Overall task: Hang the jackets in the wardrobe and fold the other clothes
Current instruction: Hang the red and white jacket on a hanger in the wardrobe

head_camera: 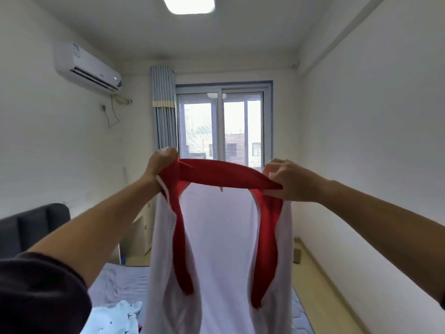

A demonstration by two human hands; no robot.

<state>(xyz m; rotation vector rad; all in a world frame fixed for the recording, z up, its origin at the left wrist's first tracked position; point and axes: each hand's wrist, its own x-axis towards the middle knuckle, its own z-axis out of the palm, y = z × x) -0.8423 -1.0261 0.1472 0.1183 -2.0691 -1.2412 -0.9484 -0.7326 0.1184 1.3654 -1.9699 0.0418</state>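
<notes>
A white jacket (216,249) with a red collar and red front bands hangs open in the air in front of me, its inside facing me. My left hand (161,162) grips the left end of the red collar. My right hand (286,180) pinches the right end of the collar, so the collar is stretched between them at chest height. The jacket's lower part runs out of the frame at the bottom. No wardrobe is in view.
Below lies a bed with a blue-grey sheet (120,283) and a dark headboard (33,227) at left. A pale blue patterned garment (113,317) lies on the bed. A window (221,126) with a curtain (163,109) is ahead; a strip of floor (320,280) runs along the right wall.
</notes>
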